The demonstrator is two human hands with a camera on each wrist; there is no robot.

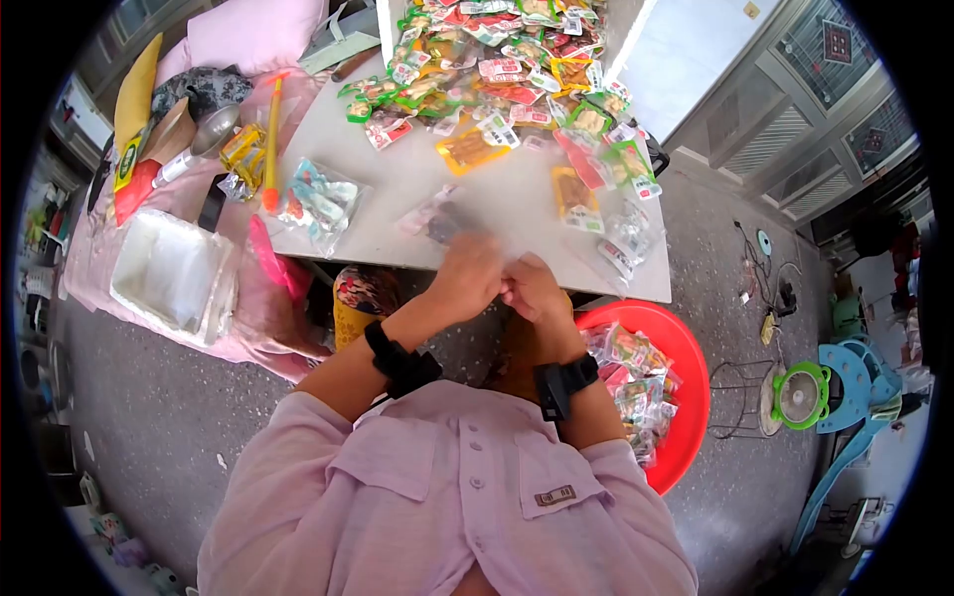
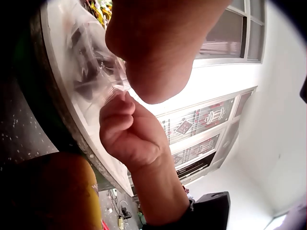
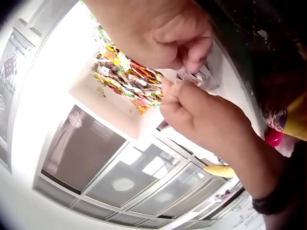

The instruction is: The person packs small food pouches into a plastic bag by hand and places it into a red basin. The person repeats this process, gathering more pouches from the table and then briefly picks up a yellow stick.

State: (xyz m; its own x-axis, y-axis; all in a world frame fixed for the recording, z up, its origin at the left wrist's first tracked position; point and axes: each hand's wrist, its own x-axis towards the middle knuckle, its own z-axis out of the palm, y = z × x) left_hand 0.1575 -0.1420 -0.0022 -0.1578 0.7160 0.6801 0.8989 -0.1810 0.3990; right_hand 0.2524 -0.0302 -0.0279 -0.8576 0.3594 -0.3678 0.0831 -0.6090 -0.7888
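A clear plastic bag (image 2: pixel 93 64) with dark contents lies at the table's near edge; it is blurred in the head view. My right hand (image 1: pixel 537 289) pinches its ridged edge between thumb and curled finger, as the left wrist view shows. Close beside it, my left hand (image 1: pixel 465 273) has its fingers curled at the same edge of the bag. The two hands nearly meet over the front of the table (image 1: pixel 397 164). In the right wrist view, the bag (image 3: pixel 207 79) shows partly behind both hands.
Colourful snack packets (image 1: pixel 497 70) are heaped at the table's back. Filled clear bags (image 1: pixel 323 204) lie at its left, and yellow packets (image 1: pixel 576 199) at its right. A red basin (image 1: pixel 691 387) of filled bags stands by my right side. A white tray (image 1: pixel 174 268) sits at left.
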